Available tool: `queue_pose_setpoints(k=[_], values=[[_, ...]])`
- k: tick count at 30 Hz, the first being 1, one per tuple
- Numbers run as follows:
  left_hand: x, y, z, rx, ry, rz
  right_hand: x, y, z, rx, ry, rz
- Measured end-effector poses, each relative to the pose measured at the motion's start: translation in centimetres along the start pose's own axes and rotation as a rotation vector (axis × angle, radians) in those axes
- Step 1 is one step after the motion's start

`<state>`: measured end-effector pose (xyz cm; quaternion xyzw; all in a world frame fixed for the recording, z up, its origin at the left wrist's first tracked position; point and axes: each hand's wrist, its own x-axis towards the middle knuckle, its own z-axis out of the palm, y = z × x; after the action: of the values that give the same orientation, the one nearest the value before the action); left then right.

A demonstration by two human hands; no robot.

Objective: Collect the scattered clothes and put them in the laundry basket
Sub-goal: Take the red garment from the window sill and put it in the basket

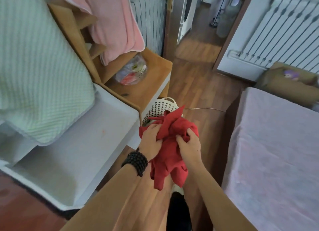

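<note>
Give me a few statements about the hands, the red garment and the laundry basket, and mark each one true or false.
1. Both hands grip the red garment. True.
2. The laundry basket is solid blue plastic. False: it is white with holes.
3. The left hand has a black beaded bracelet at its wrist. True.
4. The red garment already lies inside the basket. False: it is held in the hands.
5. The right hand is empty. False: it holds the garment.
</note>
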<state>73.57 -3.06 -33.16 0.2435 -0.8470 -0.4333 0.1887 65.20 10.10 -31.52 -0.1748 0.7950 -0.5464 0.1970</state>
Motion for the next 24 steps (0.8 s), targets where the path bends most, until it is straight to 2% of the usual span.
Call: queue_pose_setpoints(k=[9, 15, 20, 24], values=[[16.5, -3.6, 5.9, -0.019, 0.05, -0.242, 20.6, 3.9, 1.3, 0.046, -0.087, 0.156], [26.2, -8.0, 7.7, -0.051, 0.024, -0.292, 31.6, 6.2, 3.7, 0.072, -0.107, 0.225], [32.7, -14.2, 10.8, -0.013, 0.029, -0.307, 39.9, 10.6, 7.3, 0.034, -0.127, 0.283], [36.2, -20.5, 14.6, 0.057, -0.033, -0.374, 44.9, 14.6, 10.1, 0.003, -0.167, 0.324]])
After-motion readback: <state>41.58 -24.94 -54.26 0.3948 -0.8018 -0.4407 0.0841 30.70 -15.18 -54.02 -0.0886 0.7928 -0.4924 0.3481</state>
